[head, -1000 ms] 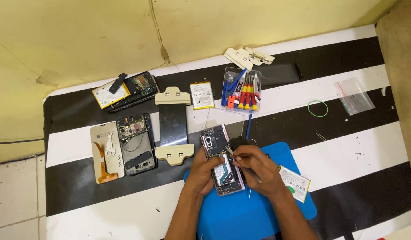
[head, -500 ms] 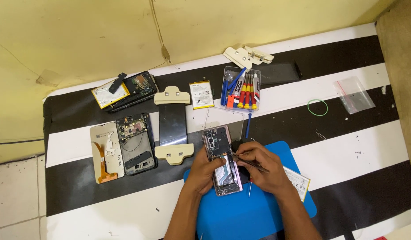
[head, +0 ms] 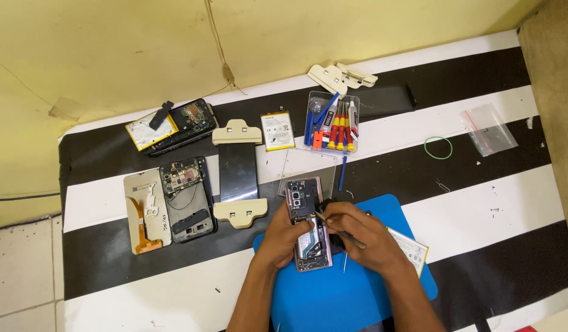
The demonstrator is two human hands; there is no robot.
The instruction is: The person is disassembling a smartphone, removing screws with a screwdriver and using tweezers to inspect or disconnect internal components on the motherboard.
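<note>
An opened phone (head: 307, 212) with its back off lies on a blue mat (head: 333, 295), its circuit board and camera showing. My left hand (head: 282, 237) grips the phone's left side and steadies it. My right hand (head: 357, 230) pinches a thin tool (head: 328, 220) whose tip touches the phone's inside near the middle. A flat battery (head: 411, 247) lies on the mat under my right wrist.
On the black-and-white striped cloth (head: 493, 203) lie a clamped phone screen (head: 238, 173), two more opened phones (head: 184, 198) (head: 173, 126), a loose battery (head: 277, 130), a clear tray of screwdrivers (head: 333, 123), a green rubber band (head: 438, 146), a plastic bag (head: 488, 129) and beige clamps (head: 339, 77).
My right hand has shifted slightly over the phone with the tool. The phone and my left hand stay about where they were.
</note>
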